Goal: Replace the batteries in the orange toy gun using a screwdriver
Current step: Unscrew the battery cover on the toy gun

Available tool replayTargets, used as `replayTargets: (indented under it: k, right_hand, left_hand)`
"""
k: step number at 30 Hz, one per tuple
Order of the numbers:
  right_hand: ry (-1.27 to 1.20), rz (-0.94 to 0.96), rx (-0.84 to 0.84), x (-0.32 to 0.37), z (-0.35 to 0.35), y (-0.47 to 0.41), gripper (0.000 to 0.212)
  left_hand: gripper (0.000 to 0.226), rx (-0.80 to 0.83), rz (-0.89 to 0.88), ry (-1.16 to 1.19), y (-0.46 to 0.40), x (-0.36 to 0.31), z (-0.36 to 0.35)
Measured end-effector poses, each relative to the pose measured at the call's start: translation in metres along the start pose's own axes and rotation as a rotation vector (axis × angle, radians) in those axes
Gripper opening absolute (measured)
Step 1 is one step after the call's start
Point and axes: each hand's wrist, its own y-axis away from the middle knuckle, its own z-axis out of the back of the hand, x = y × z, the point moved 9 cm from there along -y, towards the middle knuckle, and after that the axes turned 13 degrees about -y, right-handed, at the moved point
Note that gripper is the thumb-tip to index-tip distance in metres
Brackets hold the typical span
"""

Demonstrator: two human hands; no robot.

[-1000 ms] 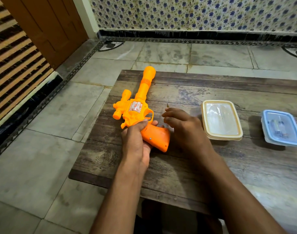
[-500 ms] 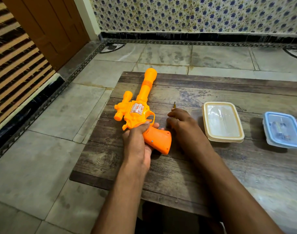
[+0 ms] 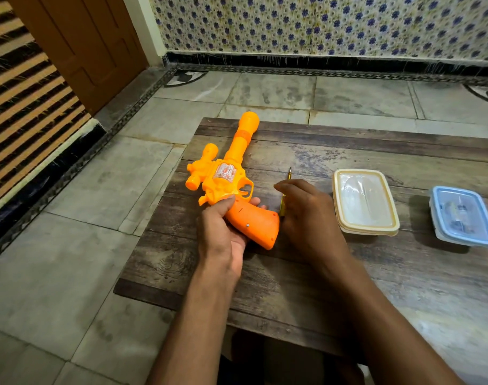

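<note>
While the left hand (image 3: 223, 232) grips the toy gun (image 3: 231, 184), the right hand (image 3: 306, 215) holds the screwdriver (image 3: 285, 190) beside it.

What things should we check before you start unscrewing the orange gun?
1. Toy gun held steady: ok, the left hand grips its handle.
2. Screw facing up: ok, it shows on the handle.
3. Screwdriver within reach: ok, it lies under the right hand.
4. Screwdriver gripped: cannot tell, the fingers hide it.
5. New batteries ready: cannot tell, something sits in the blue-lidded box, too blurry to name.
</note>
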Motion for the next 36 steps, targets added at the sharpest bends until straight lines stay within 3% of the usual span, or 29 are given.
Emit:
replayTargets:
  k: [3,7,10,17,21,31,36]
  right_hand:
    - [-0.194,-0.160,-0.192,0.003,0.015,0.012,0.014]
    - [-0.406,-0.510,-0.204,-0.022,0.004,0.032,0.037]
    - [-0.802,-0.730,-0.228,-0.026,-0.012,0.045,0.032]
    - [-1.593,-1.168,-0.381,-0.016,-0.042,0.068,0.024]
    - [-1.687,-1.229,-0.446,-0.014,-0.044,0.074,0.027]
    - [-1.560,-1.310,-0.470,-0.024,-0.055,0.085,0.035]
    - [-1.610,-1.317,-0.447,-0.021,-0.055,0.082,0.041]
  left_hand:
    - [0.033,-0.007,-0.103,-0.063,-0.001,-0.008,0.001]
    - [0.030,-0.068,-0.304,-0.274,0.001,-0.017,0.001]
    - [0.023,-0.140,-0.556,-0.538,0.007,-0.031,-0.005]
    - [0.066,-0.258,-0.787,-0.918,0.024,-0.041,-0.032]
    - [0.064,-0.304,-0.884,-1.079,0.038,-0.044,-0.048]
    - [0.055,-0.282,-0.947,-1.163,0.043,-0.042,-0.057]
    - [0.049,-0.264,-0.967,-1.126,0.044,-0.043,-0.057]
